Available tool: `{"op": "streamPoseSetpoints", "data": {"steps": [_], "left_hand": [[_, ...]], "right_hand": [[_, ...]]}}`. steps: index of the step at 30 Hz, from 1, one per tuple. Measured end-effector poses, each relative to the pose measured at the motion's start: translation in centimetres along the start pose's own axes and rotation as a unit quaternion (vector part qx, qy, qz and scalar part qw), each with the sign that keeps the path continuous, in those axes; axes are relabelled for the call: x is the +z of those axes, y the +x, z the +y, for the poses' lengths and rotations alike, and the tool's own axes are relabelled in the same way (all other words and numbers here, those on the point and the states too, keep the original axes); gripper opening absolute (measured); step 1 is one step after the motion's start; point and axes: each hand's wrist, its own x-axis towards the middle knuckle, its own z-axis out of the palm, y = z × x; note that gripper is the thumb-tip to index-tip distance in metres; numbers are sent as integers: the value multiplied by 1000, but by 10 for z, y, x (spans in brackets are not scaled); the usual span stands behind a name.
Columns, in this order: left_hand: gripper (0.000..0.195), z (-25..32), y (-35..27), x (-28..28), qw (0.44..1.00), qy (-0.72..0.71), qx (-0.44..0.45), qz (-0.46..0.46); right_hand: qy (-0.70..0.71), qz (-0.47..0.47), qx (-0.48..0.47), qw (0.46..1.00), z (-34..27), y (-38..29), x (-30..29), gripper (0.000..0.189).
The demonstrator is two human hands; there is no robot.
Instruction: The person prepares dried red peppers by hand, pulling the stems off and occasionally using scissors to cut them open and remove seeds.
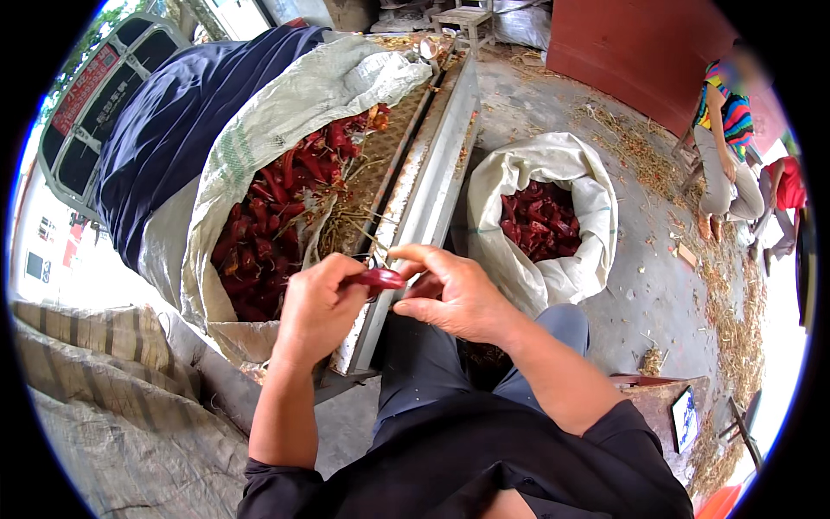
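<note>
My left hand (324,305) grips a dark red chili pepper (381,279) between thumb and fingers, above the edge of a rusty metal truck bed (415,194). Close to the pepper's right end is my right hand (450,292), its thumb and fingers apart around a thin stem; whether it touches the stem I cannot tell. To the left, a large woven sack (227,149) lies on its side, its mouth full of red chili peppers (266,240). Right of the metal edge stands a white woven sack (480,201) with a rolled rim, holding more red peppers (538,220).
Loose stems (343,220) lie on the metal bed beside the sack mouth. Plant litter (733,311) is strewn over the concrete floor at the right. Two people sit at the far right, one in a striped top (742,120). A wooden box (668,396) stands at my lower right.
</note>
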Motion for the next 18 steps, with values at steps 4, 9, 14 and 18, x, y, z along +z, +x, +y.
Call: {"op": "streamPoseSetpoints", "data": {"steps": [4,9,14,18], "left_hand": [[17,13,-10,19,946,-287,-133,-67],[20,2,-24,38,995,-89,-29,-36],[11,4,-18,38,995,25,95,-32],[9,9,-20,36,994,20,90,-63]], "right_hand": [[208,2,113,972,15,-5,3,28],[299,38,193,934,24,-20,-2,22],[223,13,165,961,28,-25,-7,38],[31,-21,53,998,18,-18,-20,65]]}}
